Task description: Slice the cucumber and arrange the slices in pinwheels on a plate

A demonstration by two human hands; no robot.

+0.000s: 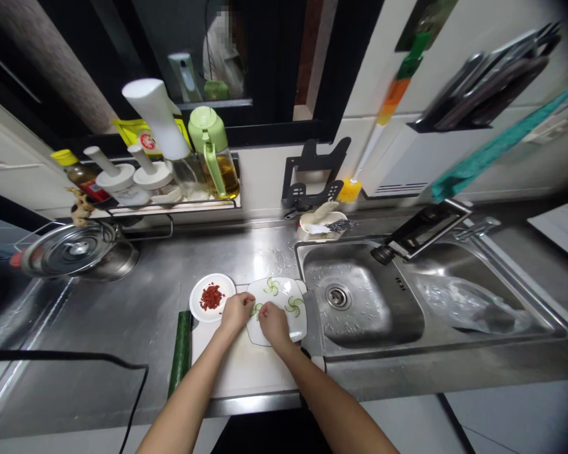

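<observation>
A white squarish plate (pixel 291 333) lies on a pale cutting board (pixel 243 377), with thin cucumber slices (pixel 294 306) set on it in pinwheel shapes. Over its left edge, my left hand (pixel 236 312) has its fingers pinched together near one of these groups. My right hand (pixel 273 325) is above the same group, fingers closed too. Whatever the fingertips hold is too small to make out. Left of my hands sits a small white plate (pixel 195 308) with chopped red pieces (pixel 211 296). A long green cucumber (pixel 180 350) lies along the board's left side.
To the right is a steel double sink (pixel 360 296), with a plastic bag (pixel 471 302) in its right basin. A lidded pot (pixel 108 258) stands at the left. Behind, a rack holds an oil bottle (pixel 224 173) and jars. A black cable (pixel 76 356) crosses the left counter.
</observation>
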